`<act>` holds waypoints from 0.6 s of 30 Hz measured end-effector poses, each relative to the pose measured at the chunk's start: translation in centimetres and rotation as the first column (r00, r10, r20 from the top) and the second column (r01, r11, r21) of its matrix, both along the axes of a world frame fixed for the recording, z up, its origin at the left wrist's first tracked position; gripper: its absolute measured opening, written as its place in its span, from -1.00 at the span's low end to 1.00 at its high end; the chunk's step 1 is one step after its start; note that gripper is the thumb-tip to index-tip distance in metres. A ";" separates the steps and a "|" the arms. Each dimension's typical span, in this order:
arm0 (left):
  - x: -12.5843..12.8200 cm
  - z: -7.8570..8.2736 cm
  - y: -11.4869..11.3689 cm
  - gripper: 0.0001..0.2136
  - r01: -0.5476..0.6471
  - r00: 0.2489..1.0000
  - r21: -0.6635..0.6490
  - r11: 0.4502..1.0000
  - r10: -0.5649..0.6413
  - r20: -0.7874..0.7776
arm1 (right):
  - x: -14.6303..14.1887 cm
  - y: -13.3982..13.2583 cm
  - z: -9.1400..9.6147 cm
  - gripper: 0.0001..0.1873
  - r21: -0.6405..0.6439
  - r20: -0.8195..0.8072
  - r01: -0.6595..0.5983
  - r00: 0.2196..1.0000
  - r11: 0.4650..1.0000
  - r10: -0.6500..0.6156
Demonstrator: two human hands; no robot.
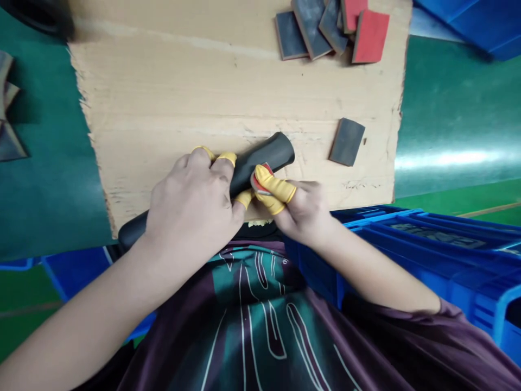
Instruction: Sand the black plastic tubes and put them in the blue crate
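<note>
A black tube-like part [266,153] with a flared end lies slantwise over the near part of the cardboard sheet [195,92]. My left hand [195,201] is wrapped round its middle, with yellow covers on the fingertips. In my right hand [299,206], the thumb and fingers, in yellow finger covers, pinch a small red-faced sanding pad [260,179]. This pad sits against the side of the black part near its flared end. The inside of my left grip is hidden.
Several grey and red pads [311,32] lie at the cardboard's far right, and a single grey pad [347,142] nearer. More pads [10,119] rest on the green table [451,114] at left. Blue crates [448,244] stand at right; a dark round object [44,16] is top left.
</note>
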State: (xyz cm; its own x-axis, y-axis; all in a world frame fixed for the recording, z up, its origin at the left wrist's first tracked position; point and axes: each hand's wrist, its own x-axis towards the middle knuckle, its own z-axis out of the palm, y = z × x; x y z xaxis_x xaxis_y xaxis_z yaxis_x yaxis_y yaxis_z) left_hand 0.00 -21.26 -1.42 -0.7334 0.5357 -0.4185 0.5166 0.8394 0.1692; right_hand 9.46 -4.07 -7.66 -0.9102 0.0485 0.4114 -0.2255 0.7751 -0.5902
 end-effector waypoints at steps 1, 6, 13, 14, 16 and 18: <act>0.0 0.0 0.0 -0.62 0.003 1.000 0.003 1.000 -0.003 -0.003 | 0.0 0.1 0.0 -0.69 -0.016 0.012 -0.019 1.000 1.000 0.019; -0.1 -0.3 -0.2 -0.64 0.025 1.000 0.026 0.999 -0.024 -0.019 | 0.1 0.3 0.0 -0.64 -0.094 0.078 0.014 0.997 0.995 -0.007; -0.1 -0.4 -0.2 -0.62 0.016 1.000 0.054 0.998 -0.016 -0.010 | -0.3 0.3 0.3 -0.69 -0.026 0.032 0.035 0.999 0.999 -0.034; -0.1 -0.4 -0.2 -0.62 0.025 1.000 0.049 0.998 -0.025 -0.012 | -0.3 0.3 0.3 -0.69 -0.023 0.025 0.015 1.000 1.000 -0.014; -0.1 -0.5 -0.2 -0.62 0.035 0.999 0.050 0.998 -0.034 -0.023 | -0.3 0.3 0.3 -0.70 -0.009 0.038 -0.020 0.999 1.000 0.020; -0.1 -0.5 -0.3 -0.63 0.030 0.999 0.064 0.997 -0.028 -0.028 | -0.3 0.5 0.4 -0.71 -0.013 0.040 0.010 0.999 1.000 -0.009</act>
State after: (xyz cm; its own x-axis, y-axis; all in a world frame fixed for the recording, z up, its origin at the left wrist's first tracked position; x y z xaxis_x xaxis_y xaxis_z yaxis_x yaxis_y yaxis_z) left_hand -0.13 -21.56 -1.95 -0.7280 0.5822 -0.3621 0.5456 0.8117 0.2082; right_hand 9.18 -3.61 -7.30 -0.9252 0.0625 0.3743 -0.1945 0.7689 -0.6091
